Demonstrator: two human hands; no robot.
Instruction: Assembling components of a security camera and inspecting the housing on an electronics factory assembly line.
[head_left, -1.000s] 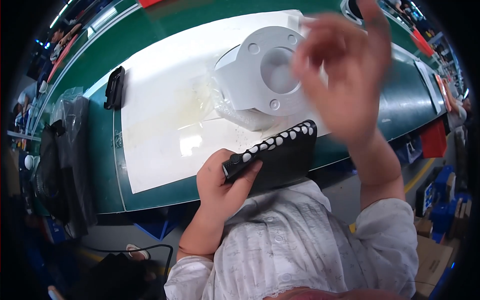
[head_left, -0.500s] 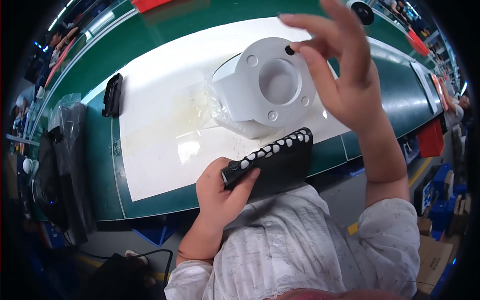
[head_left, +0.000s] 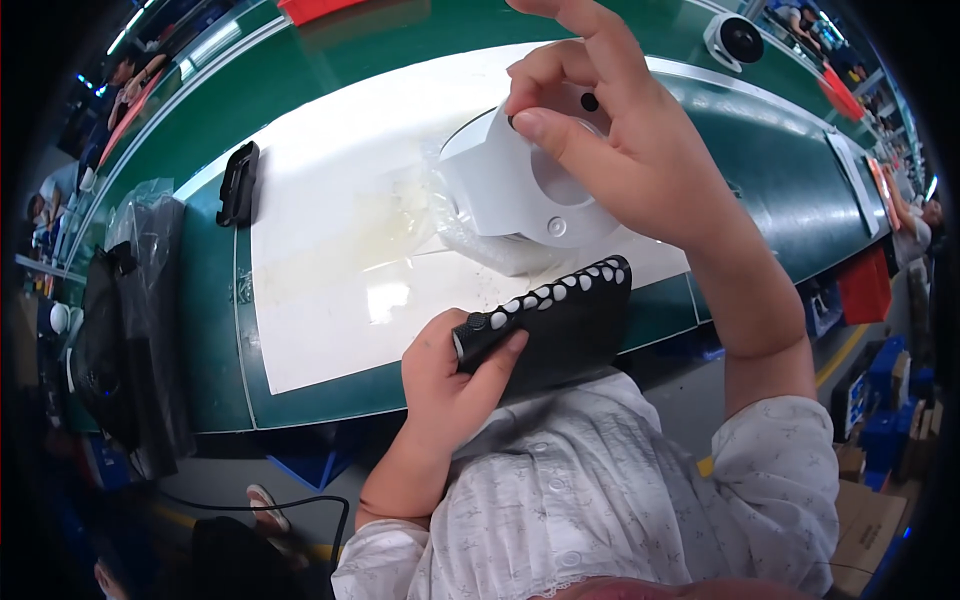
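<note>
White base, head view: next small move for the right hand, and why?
Probably press down the dark dot that the right hand seems to pinch: it is at the white base's upper-left edge, and a black pad already sits farther right.

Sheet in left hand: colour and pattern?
Black sheet, white round spots along its upper edge; head view.

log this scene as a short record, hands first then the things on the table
left hand: grips one end of a black sheet with white spots along its upper edge
right hand: over the white part, thumb and finger at its edge; dark spot by thumb, unclear
white part: large opening, black dot near the rim
under it: white paper
left side: black piece, elongated
</note>
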